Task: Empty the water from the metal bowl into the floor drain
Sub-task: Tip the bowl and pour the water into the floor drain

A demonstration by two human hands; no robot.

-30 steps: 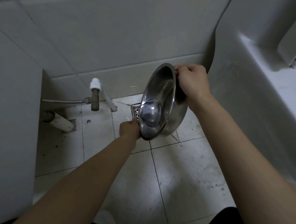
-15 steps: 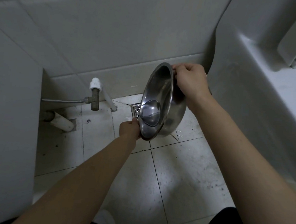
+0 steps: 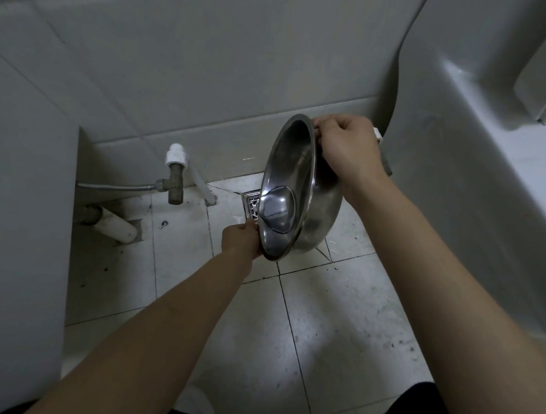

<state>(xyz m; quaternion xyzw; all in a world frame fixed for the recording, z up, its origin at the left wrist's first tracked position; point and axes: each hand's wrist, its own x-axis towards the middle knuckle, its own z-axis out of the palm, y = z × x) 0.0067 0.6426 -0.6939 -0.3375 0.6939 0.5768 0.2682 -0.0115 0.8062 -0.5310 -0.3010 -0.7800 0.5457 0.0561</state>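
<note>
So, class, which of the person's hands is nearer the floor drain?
Left. The left hand grips the metal bowl by its lower rim, just beside the floor drain; the right hand holds the upper rim, farther off.

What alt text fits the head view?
A metal bowl is held tipped almost on edge above a floor drain, the left hand gripping its lower rim, the right hand its upper rim. A pipe valve stands by the wall to the left.

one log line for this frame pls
bowl: tipped steeply above drain | left hand: grips lower rim | right hand: grips upper rim
</note>
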